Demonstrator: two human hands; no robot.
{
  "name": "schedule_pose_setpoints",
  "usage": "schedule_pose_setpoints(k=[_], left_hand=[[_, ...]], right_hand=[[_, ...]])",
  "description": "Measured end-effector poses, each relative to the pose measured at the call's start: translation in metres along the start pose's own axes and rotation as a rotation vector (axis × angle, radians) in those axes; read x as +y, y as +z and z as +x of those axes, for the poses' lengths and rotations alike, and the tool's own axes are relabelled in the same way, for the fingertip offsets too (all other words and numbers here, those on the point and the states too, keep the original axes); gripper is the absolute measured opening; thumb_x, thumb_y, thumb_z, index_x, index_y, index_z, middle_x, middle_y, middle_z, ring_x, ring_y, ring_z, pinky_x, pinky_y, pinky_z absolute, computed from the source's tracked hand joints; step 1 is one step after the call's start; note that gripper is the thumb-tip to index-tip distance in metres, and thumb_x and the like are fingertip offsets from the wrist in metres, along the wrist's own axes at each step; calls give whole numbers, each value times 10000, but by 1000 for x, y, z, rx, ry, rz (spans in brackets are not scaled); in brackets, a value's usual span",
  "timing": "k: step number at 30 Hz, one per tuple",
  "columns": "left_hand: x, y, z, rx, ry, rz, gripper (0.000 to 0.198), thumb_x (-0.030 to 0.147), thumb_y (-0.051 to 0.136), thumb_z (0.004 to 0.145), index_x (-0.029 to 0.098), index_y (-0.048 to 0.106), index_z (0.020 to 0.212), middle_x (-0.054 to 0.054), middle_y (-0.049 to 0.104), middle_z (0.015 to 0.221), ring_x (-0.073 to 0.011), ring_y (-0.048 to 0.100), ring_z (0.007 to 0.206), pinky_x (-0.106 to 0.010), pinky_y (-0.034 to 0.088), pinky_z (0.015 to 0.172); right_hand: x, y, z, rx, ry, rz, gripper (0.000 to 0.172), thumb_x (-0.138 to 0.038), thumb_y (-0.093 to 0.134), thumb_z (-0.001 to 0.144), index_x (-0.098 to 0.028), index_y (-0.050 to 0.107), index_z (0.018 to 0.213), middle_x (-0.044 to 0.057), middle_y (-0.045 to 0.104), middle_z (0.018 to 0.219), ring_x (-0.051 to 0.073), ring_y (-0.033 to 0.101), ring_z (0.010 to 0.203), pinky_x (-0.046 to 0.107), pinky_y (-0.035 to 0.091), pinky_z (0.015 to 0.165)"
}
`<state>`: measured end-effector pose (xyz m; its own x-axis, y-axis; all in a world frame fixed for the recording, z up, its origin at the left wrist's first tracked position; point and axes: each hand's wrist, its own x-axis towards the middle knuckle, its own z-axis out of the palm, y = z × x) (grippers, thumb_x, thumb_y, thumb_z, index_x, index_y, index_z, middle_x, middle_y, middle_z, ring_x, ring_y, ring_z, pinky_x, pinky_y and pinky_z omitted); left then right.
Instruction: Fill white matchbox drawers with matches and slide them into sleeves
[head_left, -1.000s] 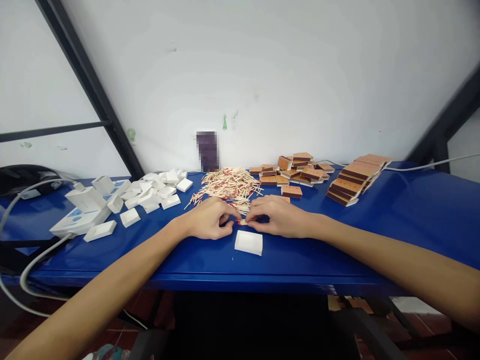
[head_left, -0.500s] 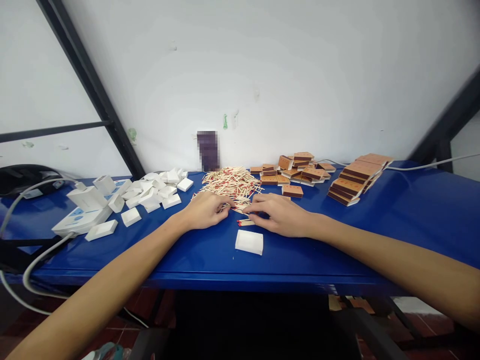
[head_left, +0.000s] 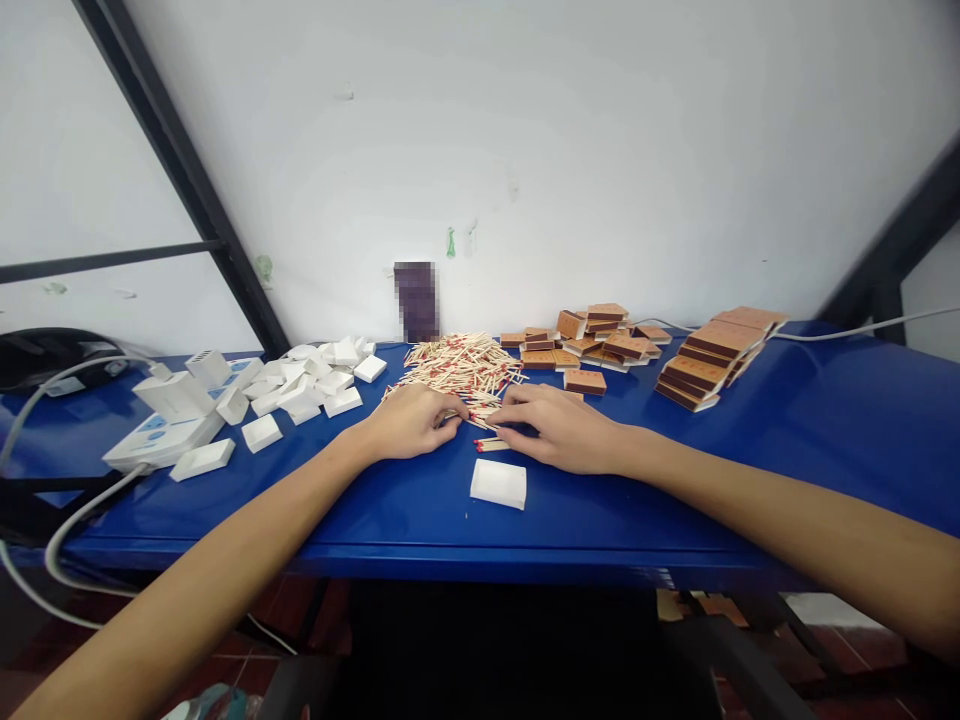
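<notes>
1. Many matches [head_left: 461, 362] lie in a pile at the far middle of the blue table [head_left: 825, 430]. Your two hands meet at its near edge.
2. Your left hand [head_left: 412, 422] is curled, with its fingertips on a few matches. I cannot tell if it grips them.
3. Your right hand [head_left: 559, 428] lies almost flat, fingers stretched left over the matches. It holds nothing I can see.
4. A small bunch of matches [head_left: 491, 445] lies just on the near side of your hands. A white tray [head_left: 499, 483] sits nearer still.
5. More white trays [head_left: 315, 385] sit to the left, and brown box covers [head_left: 600, 340] to the right.
6. I think a quick sweep could scatter the pile or knock the small bunch crooked.
7. A second ago your hands were nearer to you, touching that bunch. Now they have moved farther into the pile, and the bunch lies alone.
</notes>
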<state>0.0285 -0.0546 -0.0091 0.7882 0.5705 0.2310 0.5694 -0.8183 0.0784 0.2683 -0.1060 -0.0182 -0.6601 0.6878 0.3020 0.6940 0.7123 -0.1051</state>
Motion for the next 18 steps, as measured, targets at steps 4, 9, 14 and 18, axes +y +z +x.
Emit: schedule_pose_setpoints(k=[4,9,14,18], left_hand=[[0,1,0,-14,46,-12,262,235,507,878,219,732,1012,18,651,645,-118,566,578,-239,356,594],[1,0,-1,-7,55,-11,256,216,509,876,212,735,997,15,654,661,-115,570,588,-237,364,605],[3,-1,-1,6,33,-15,273,218,520,886,228,712,1080,31,623,617,-110,550,560,-222,354,585],[3,-1,-1,8,46,-17,264,221,520,893,233,706,1080,33,620,628,-110,552,570,-219,350,587]], right_hand=[[2,2,0,15,9,-3,292,-321,456,985,-208,699,1102,70,592,902,197,543,828,296,335,656],[4,4,0,41,-6,34,252,-317,496,971,-216,715,1045,69,601,901,190,538,810,295,346,673],[3,4,0,53,-6,21,262,-307,489,972,-220,713,1075,74,608,927,197,542,833,298,360,693],[3,4,0,61,-10,33,248,-307,510,964,-219,723,1057,72,608,907,194,541,817,299,367,701]])
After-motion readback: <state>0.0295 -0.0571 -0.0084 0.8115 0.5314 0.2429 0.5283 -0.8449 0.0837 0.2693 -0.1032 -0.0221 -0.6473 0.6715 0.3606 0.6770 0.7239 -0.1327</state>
